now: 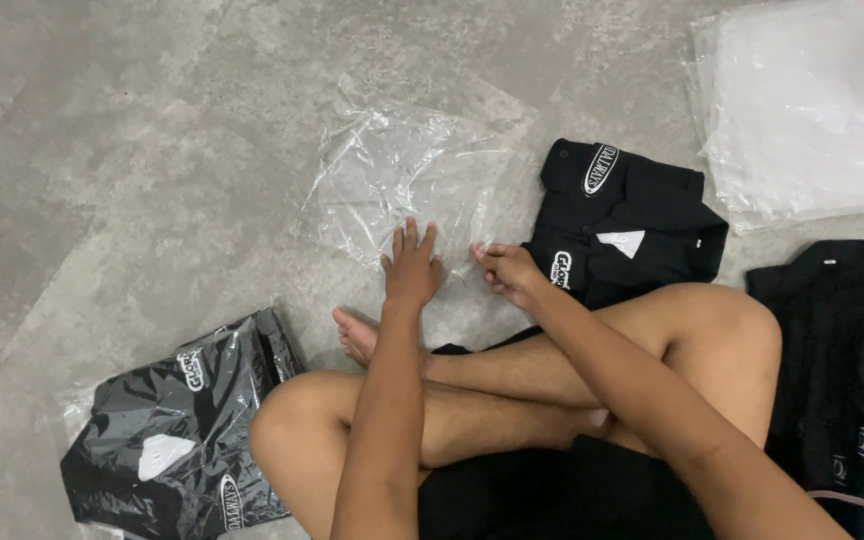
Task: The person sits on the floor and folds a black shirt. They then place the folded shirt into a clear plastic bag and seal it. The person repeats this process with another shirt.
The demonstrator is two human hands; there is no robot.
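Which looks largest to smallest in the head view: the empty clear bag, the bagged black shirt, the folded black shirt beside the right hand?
1. Empty clear bag
2. Bagged black shirt, close behind; nearer the camera, so unsure
3. Folded black shirt

Black shirt [842,380] cut off at right edge.

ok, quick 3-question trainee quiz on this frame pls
1. True or false: the left hand lies flat on the clear plastic bag.
2. What do the right hand fingers pinch?
3. Where is the already bagged black shirt: A) by the left knee, B) on the stack of clear bags?

Key: 1 true; 2 the clear bag's near edge; 3 A.
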